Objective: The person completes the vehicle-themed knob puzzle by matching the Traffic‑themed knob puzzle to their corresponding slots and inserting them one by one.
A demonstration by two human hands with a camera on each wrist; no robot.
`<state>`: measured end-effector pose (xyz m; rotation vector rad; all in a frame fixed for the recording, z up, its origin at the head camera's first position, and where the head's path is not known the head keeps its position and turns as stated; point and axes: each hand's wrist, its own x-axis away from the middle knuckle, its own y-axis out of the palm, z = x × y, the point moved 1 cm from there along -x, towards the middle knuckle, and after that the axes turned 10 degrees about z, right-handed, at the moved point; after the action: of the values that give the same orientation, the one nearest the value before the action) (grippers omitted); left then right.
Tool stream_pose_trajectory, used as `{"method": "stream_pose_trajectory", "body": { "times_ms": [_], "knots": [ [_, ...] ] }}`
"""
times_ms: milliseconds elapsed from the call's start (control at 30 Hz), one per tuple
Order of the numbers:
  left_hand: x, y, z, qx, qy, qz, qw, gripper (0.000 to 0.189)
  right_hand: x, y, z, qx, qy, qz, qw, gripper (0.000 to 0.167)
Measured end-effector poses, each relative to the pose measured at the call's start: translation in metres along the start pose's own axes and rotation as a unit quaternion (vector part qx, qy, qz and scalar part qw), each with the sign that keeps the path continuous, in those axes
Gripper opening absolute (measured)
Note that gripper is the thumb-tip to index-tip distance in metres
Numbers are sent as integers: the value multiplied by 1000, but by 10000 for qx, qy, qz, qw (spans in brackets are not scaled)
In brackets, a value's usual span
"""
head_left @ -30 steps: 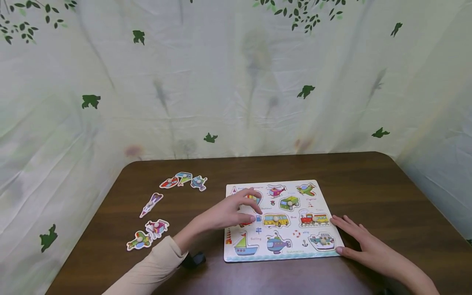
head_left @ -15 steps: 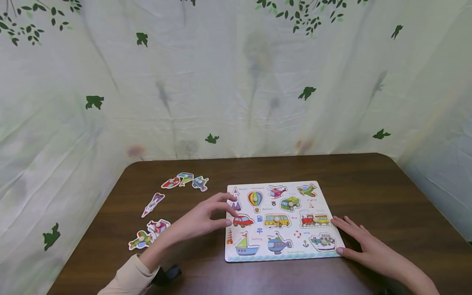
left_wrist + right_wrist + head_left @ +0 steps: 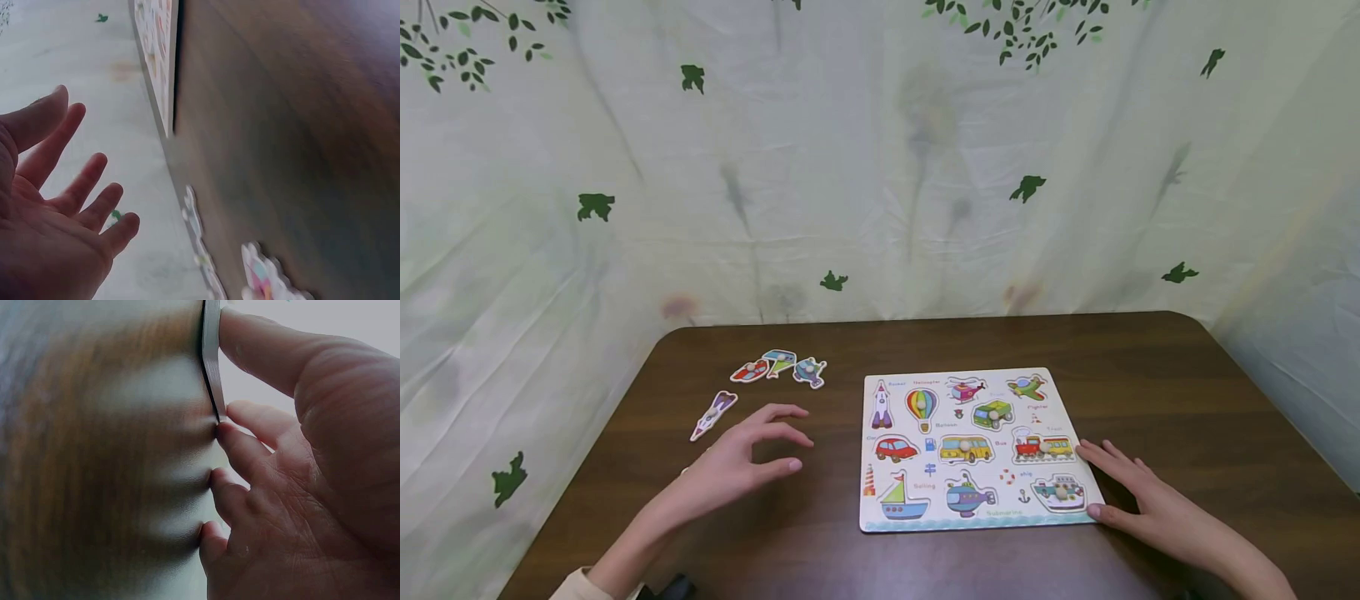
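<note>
My left hand (image 3: 741,458) hovers over the left part of the table, fingers spread and loosely bent, holding nothing. Near its fingertips lies a purple-and-white rocket piece (image 3: 713,415). A pink puzzle piece (image 3: 262,275) lies below the hand in the left wrist view; in the head view the hand hides it. My right hand (image 3: 1157,500) rests at the right edge of the white puzzle board (image 3: 1000,517). Its thumb touches the board's lower right corner, and its fairly straight fingers reach the board's side and the tabletop.
Behind the left hand, a red car piece (image 3: 750,371), a sailboat piece (image 3: 780,362) and a blue submarine piece (image 3: 809,372) lie close together. Knobbed pieces such as the bus (image 3: 966,449) and train (image 3: 1043,447) sit in the board. A pale curtain (image 3: 880,167) hangs behind the table.
My left hand has drawn back from over the board, moving left to the loose pieces, and now covers the helicopter and plane pieces. The right hand has stayed at the board's edge.
</note>
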<state>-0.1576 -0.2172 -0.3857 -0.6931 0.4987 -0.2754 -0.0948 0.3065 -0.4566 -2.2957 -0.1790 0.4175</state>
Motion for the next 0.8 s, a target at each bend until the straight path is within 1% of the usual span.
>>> {"method": "stream_pose_trajectory", "body": {
  "times_ms": [33, 200, 267, 367, 467, 600, 667, 800],
  "knots": [
    [3, -3, -1, -17, -5, 55, 10000, 27, 0, 0, 0, -14, 11, -11, 10000, 71],
    [17, -18, -11, 15, -277, 311, 9991, 30, 0, 0, 0, -48, 126, -40, 9999, 71],
    [21, -25, -17, -79, -264, 478, 9985, 31, 0, 0, 1, -51, 197, -54, 9998, 71],
    [26, -33, -28, -425, -206, 781, 9958, 30, 0, 0, 1, -78, 226, -65, 9997, 71],
    [30, -40, -39, -798, -271, 1020, 9912, 25, 2, 0, 1, -100, 233, -61, 9997, 71],
    [36, -46, -55, -1006, -370, 1105, 9881, 20, 2, -1, 1, -99, 262, -62, 9996, 71],
    [38, -48, -63, -1061, -313, 1116, 9876, 20, 2, -1, 1, -152, 322, -80, 9993, 71],
    [41, -49, -74, -1110, -231, 1146, 9869, 22, 2, 0, 1, -306, 405, -105, 9987, 71]
  ]
}}
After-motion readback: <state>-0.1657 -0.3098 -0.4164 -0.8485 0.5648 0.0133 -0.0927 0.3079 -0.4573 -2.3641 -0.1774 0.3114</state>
